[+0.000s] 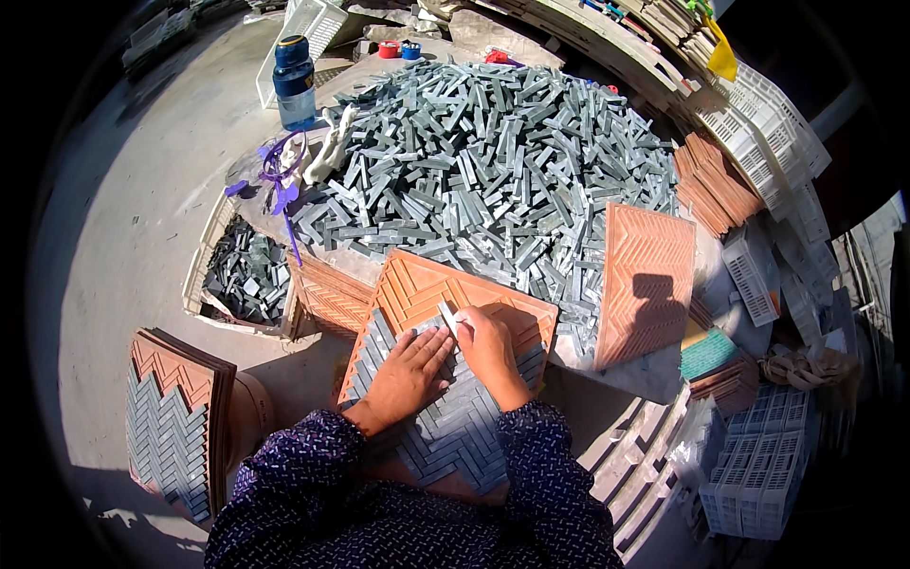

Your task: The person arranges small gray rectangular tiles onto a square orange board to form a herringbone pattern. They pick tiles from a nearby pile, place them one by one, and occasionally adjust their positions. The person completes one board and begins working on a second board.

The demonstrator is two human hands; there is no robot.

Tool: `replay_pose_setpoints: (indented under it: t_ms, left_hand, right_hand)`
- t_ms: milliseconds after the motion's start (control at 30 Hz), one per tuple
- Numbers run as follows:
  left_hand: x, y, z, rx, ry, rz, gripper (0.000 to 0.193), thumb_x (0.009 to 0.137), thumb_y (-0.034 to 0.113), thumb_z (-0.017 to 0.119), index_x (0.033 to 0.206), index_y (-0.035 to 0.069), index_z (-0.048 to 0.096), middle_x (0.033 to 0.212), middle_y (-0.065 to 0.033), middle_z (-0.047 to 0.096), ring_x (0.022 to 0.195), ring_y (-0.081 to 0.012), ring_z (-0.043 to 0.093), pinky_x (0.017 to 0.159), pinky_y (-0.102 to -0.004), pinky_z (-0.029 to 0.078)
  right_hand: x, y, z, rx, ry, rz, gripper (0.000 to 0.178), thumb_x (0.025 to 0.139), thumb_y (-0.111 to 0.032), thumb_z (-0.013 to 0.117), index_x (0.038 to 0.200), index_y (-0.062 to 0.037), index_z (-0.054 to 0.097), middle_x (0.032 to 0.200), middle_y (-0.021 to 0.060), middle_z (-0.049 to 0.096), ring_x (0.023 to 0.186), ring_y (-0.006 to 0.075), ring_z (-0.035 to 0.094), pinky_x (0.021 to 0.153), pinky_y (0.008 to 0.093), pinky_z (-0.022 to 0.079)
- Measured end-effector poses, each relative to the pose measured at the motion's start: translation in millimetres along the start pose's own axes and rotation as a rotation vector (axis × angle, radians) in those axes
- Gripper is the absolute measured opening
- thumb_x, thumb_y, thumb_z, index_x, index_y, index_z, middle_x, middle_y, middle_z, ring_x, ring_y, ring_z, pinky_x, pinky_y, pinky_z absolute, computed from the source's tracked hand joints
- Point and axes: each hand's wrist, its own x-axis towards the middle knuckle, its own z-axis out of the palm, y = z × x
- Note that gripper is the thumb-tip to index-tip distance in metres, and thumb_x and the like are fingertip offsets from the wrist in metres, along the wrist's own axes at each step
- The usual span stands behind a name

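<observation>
Two dark patterned sleeves (pixel 294 465) come in nearest me, and I've got two bare hands over one orange grooved tray (pixel 427 287): the left hand (pixel 408 372) lies flat, fingers extended, holding nothing, resting on grey strips (pixel 444 431) set in herringbone; the right hand (pixel 485 343) is curled nearly closed, pinching one slim pale strip (pixel 448 315) above the grooves. That tray is filled through much of its lower part, bare up top. Off left stands one tray stack (pixel 169 417), too tight for me to count, its front tray carrying grey strips. Beyond it, one pale basket (pixel 199 277) holds loose grey pieces (pixel 248 275). One bare tray (pixel 645 256) sits right, beside one huge pile (pixel 502 156), uncountable. Farther, I see one blue bottle (pixel 295 87) and two small tubs, red (pixel 389 49) and blue (pixel 410 50), contents too small to tell.
</observation>
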Motion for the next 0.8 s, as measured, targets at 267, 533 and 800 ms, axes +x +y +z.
replay_pose_setpoints:
  t_ms: [267, 533, 800]
  left_hand:
    - [2, 0, 3, 0.014, 0.044, 0.004, 0.066, 0.083, 0.029, 0.062, 0.137, 0.001, 0.037, 0.142, -0.0149, 0.038, 0.133, -0.0292, 0.033, 0.112, -0.0451, 0.021]
    - [-3, 4, 10, 0.054, 0.085, -0.013, 0.063, 0.081, 0.028, 0.064, 0.133, -0.001, 0.043, 0.141, -0.0159, 0.038, 0.132, -0.0304, 0.034, 0.11, -0.0449, 0.025]
    - [5, 4, 1, 0.002, 0.081, -0.034, 0.069, 0.079, 0.03, 0.066, 0.135, 0.001, 0.04, 0.144, -0.0147, 0.036, 0.134, -0.0316, 0.031, 0.11, -0.0476, 0.023]
  right_hand:
    - [5, -4, 1, -0.197, 0.004, -0.077, 0.012, 0.078, -0.007, 0.063, 0.086, -0.0015, 0.056, 0.078, 0.0178, 0.06, 0.077, 0.0388, 0.058, 0.066, 0.0447, 0.046]
    - [26, -2, -11, -0.161, -0.122, -0.051, 0.015, 0.076, -0.007, 0.063, 0.091, -0.0013, 0.061, 0.084, 0.0176, 0.06, 0.081, 0.0383, 0.057, 0.069, 0.0435, 0.046]
    - [46, 2, -4, -0.092, -0.237, -0.179, 0.013, 0.08, -0.009, 0.061, 0.091, -0.0025, 0.061, 0.094, 0.0157, 0.061, 0.087, 0.0374, 0.058, 0.072, 0.0436, 0.047]
